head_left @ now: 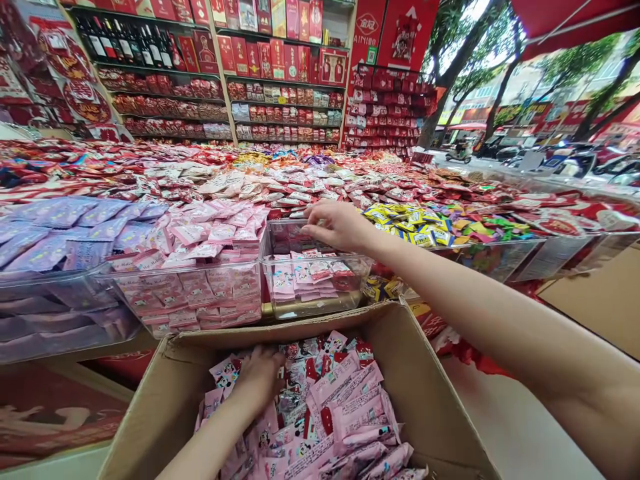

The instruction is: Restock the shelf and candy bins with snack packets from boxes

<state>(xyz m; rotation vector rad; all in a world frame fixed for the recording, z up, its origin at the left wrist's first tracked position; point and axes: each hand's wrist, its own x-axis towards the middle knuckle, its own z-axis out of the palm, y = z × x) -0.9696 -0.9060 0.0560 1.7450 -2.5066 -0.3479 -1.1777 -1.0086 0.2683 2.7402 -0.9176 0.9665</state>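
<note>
My left hand [261, 373] reaches down into an open cardboard box [423, 393], its fingertips sunk among small pink candy packets [350, 393] with a cartoon mouse print. Whether those fingers grip a packet is hidden. Above the back of a clear plastic bin [320, 303], my right hand [334, 223] is bent at the knuckles, thumb and fingers apart, with nothing visible between them. Inside that bin lie several pink and red packets [305, 275], stacked low. Its rim stands just behind the box's far edge.
Left of the bin are heaped pink packets [200, 233] and purple packets [65, 230]. Yellow-and-blue packets [415, 223] lie to the right. Red-wrapped sweets spread behind, up to shelves with wine bottles [127, 47] and red boxes. A street with parked scooters [459, 152] is at right.
</note>
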